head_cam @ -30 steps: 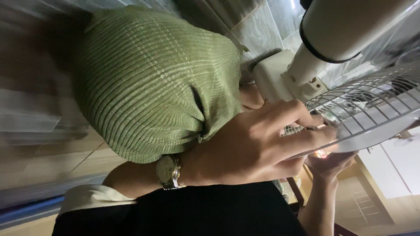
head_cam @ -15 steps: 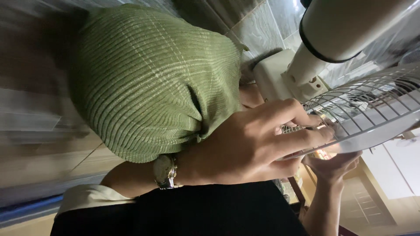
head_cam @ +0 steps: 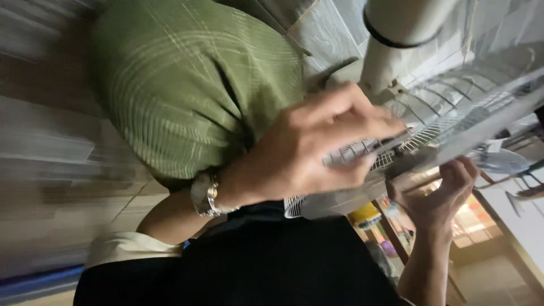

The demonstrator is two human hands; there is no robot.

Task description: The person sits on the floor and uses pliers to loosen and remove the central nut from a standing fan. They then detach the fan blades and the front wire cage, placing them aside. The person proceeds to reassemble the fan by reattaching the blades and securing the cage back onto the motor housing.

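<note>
A white wire fan grille (head_cam: 470, 119) lies across the right side, below a white cylindrical fan housing (head_cam: 396, 39). My left hand (head_cam: 306, 153), with a metal wristwatch (head_cam: 205, 194) on its wrist, grips the grille's near rim from above, its fingers pressed on the wires. Below the grille, my right hand (head_cam: 442, 195) reaches up with its fingers curled against the rim's underside. The picture is motion-blurred, so the fine contact of the fingers is unclear.
A large green ribbed cushion or cloth (head_cam: 192, 85) fills the upper left, right behind my left hand. Dark clothing (head_cam: 283, 266) covers the bottom. Tiled floor (head_cam: 56, 187) shows at the left, and a wooden shelf with colourful items (head_cam: 374, 218) at the lower right.
The view has shifted and blurred. The grille has tilted and swung towards me, my left hand's fingers have spread further along its rim, and my right hand has come more into view.
</note>
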